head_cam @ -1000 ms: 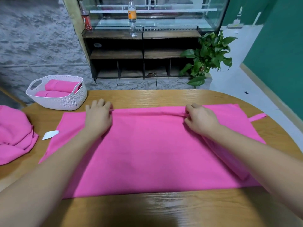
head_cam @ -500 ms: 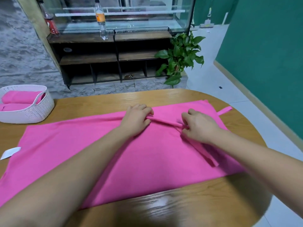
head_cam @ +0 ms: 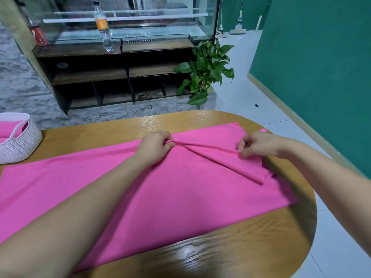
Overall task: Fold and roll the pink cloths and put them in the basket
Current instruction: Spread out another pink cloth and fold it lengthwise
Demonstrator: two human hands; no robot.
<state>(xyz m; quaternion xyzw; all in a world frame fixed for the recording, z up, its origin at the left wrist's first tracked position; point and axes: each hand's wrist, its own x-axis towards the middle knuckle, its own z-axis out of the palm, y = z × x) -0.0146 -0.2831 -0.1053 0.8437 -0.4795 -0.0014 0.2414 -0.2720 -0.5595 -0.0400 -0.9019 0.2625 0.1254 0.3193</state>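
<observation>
A large pink cloth (head_cam: 172,193) lies spread across the wooden table (head_cam: 230,251). My left hand (head_cam: 155,147) pinches the cloth's far folded edge near the middle. My right hand (head_cam: 259,144) pinches the same edge farther right, close to the table's right rim, and a taut ridge of fabric runs between the two hands. A white woven basket (head_cam: 19,141) stands at the far left of the table with rolled pink cloth (head_cam: 8,128) inside it; part of the basket is cut off by the frame.
Beyond the table stand a dark wooden shelf unit (head_cam: 120,77) with bottles on top and a leafy green plant (head_cam: 204,71). A green wall (head_cam: 321,67) runs along the right, with tiled floor below it. The table's rounded right edge lies just past the cloth.
My left hand has slid right along the cloth's far edge toward the middle. My right hand has moved right to the cloth's end, stretching the edge. The view has turned right.
</observation>
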